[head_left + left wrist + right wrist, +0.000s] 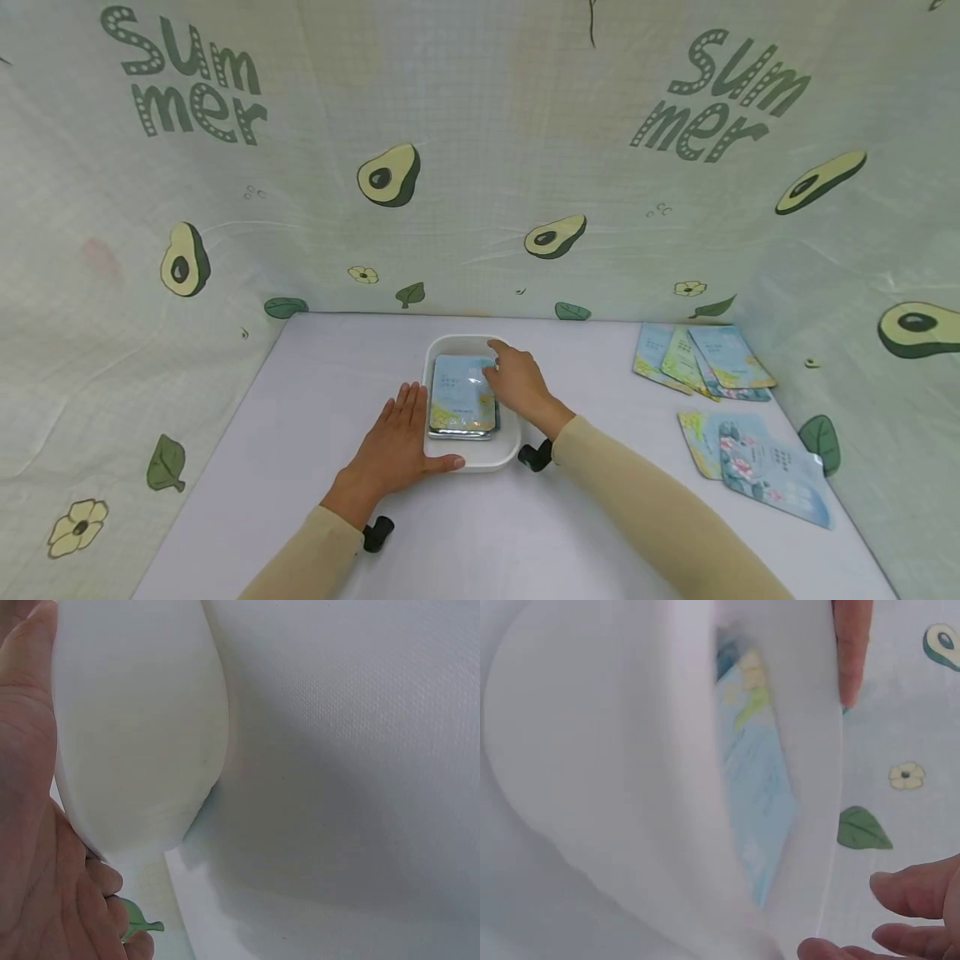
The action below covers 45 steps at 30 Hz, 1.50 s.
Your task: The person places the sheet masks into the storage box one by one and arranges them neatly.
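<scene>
A white rectangular tray (486,457) stands on the table, and a stack of light-blue flat packets (459,392) lies in it. My left hand (393,442) rests against the tray's left side with straight fingers, its thumb along the near rim. In the left wrist view the tray's outer wall (142,727) meets that hand's thumb. Over the tray's right side reaches my right hand (519,379), its index finger toward the far right corner. The right wrist view shows its fingers (915,892) loosely bent beside the tray rim; whether they touch the packets I cannot tell.
Several overlapping packets (727,354) lie at the table's back right. Nearer me, two more packets (780,475) overlap by the right edge. A patterned cloth (480,125) surrounds the back and sides of the white table (465,533).
</scene>
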Each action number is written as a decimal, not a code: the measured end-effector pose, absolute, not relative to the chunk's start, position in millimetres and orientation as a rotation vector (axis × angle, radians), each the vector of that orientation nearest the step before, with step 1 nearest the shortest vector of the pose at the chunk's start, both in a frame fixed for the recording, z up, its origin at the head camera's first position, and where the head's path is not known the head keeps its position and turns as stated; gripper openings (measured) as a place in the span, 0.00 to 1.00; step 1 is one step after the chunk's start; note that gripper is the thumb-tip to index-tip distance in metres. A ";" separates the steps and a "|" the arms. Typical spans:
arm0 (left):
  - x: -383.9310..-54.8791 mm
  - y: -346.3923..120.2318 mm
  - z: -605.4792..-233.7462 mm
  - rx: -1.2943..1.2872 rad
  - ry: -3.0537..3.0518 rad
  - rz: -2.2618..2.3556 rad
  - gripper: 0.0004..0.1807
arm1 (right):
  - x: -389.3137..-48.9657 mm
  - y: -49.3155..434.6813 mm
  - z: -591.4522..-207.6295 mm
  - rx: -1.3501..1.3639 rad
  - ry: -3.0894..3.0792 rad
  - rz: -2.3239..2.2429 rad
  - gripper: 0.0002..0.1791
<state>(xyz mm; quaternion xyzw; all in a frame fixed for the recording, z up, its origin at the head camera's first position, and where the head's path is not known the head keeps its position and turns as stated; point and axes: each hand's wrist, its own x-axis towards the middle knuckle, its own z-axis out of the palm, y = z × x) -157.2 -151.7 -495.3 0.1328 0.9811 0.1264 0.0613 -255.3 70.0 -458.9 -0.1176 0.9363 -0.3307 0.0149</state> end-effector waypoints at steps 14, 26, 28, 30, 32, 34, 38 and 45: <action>-157.9 -149.7 -497.5 0.390 2.942 0.407 0.75 | -275.4 191.4 -480.9 -0.228 3.076 -0.888 0.32; -158.1 -151.4 -499.0 0.382 2.930 0.423 0.75 | -277.9 313.9 -501.3 -0.049 3.055 -0.570 0.44; -158.0 -151.1 -498.6 0.384 2.932 0.422 0.75 | -272.8 329.1 -500.6 -0.048 3.050 -0.530 0.46; -158.1 -150.7 -498.1 0.382 2.932 0.425 0.75 | -264.9 341.3 -499.0 -0.023 3.050 -0.489 0.48; -157.6 -150.3 -497.0 0.380 2.931 0.433 0.75 | -254.4 353.2 -497.5 -0.001 3.056 -0.443 0.49; -157.1 -149.9 -495.9 0.377 2.926 0.434 0.75 | -241.7 365.5 -497.4 0.029 3.062 -0.408 0.50; -156.6 -149.7 -494.4 0.378 2.923 0.427 0.75 | -213.1 386.7 -499.3 0.089 3.062 -0.378 0.51; -157.0 -149.8 -494.1 0.394 2.931 0.405 0.74 | -172.0 390.6 -505.2 0.051 3.034 -0.227 0.53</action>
